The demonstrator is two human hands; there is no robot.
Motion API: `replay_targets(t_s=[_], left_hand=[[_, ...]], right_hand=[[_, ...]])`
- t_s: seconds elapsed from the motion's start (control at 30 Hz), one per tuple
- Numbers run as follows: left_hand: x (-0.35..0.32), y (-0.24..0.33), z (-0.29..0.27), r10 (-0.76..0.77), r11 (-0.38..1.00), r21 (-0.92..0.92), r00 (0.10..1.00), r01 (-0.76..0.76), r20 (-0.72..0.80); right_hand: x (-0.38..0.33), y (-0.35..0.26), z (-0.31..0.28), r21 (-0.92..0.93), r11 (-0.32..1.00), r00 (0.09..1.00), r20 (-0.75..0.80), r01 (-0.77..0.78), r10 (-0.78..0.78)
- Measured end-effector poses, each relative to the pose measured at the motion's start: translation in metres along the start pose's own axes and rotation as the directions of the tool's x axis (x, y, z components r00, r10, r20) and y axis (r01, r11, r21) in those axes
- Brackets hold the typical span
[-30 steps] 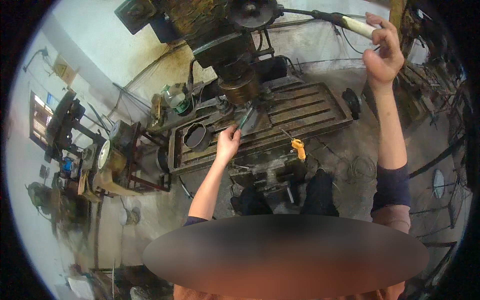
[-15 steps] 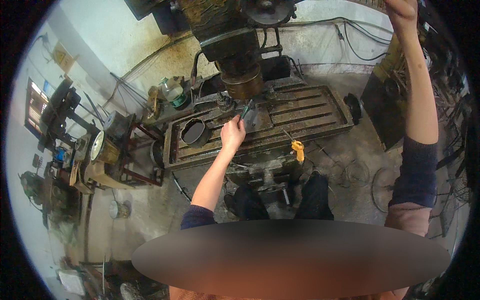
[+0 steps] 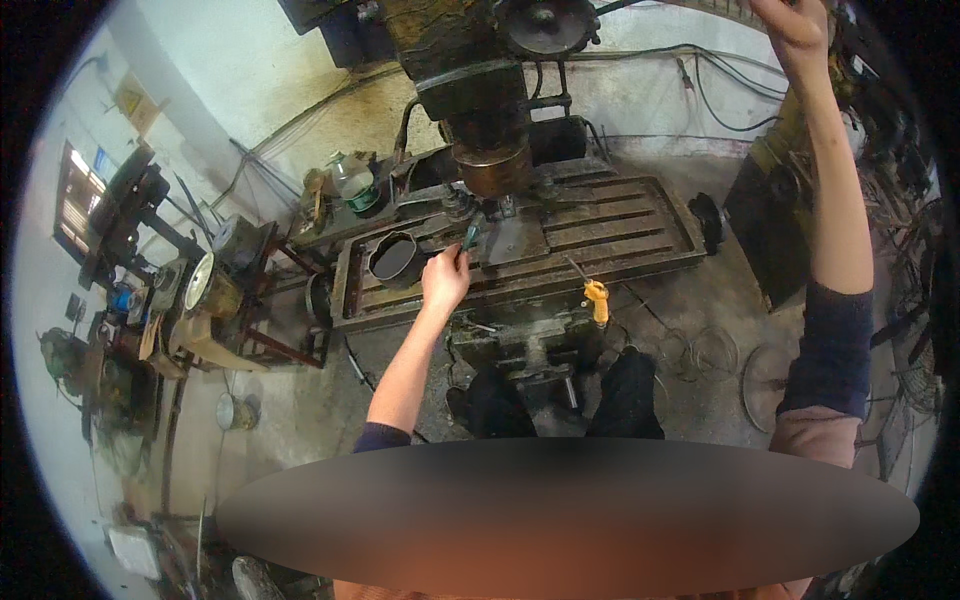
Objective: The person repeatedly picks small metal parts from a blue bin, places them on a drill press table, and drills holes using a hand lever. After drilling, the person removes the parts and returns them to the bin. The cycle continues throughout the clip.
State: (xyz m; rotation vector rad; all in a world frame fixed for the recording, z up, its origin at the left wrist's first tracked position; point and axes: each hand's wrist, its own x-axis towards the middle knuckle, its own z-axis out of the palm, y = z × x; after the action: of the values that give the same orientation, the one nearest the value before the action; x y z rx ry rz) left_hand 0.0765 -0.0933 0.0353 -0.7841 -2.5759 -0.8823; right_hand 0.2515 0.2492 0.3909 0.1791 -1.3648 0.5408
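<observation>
Head view: green tool (image 3: 470,237) in left fingers (image 3: 460,267)

The slender green tool (image 3: 470,237) is held by its near end in the left hand (image 3: 446,280), over the slotted machine table (image 3: 620,268). It points away, inclined slightly rightward; tip detail is indistinct.

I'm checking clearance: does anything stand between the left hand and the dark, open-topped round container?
Nothing visible: the bare left hand, holding a slim green tool, appears close beside the dark container.
</observation>
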Motion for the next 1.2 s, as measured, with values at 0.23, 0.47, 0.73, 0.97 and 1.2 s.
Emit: replay_targets(t_s=[0.23,0.47,0.73,0.97,1.2], left_hand=[[-0.046,-0.07,-0.062,0.012,0.999,0.048,0.979,-0.002,-0.205],[-0.029,-0.116,-0.076,-0.157,0.884,0.409,0.968,0.226,-0.195],[-0.046,-0.118,-0.087,-0.163,0.911,0.361,0.979,0.198,-0.126],[-0.076,-0.072,-0.126,0.026,0.909,0.41,0.992,-0.074,0.122],[-0.089,0.048,-0.176,0.362,0.849,0.257,0.863,-0.461,0.352]], right_hand=[[-0.12,0.024,-0.069,0.208,0.977,0.939,0.322,0.054,-0.121],[-0.42,0.05,-0.116,-0.3,0.568,0.155,0.772,-0.767,0.617],[-0.54,0.054,-0.095,-0.302,0.077,-0.189,0.755,-0.95,0.628],[-0.508,0.044,-0.092,-0.361,0.449,0.023,0.758,-0.817,0.651],[-0.36,-0.049,-0.07,-0.363,0.801,-0.018,0.915,-0.476,0.404]])
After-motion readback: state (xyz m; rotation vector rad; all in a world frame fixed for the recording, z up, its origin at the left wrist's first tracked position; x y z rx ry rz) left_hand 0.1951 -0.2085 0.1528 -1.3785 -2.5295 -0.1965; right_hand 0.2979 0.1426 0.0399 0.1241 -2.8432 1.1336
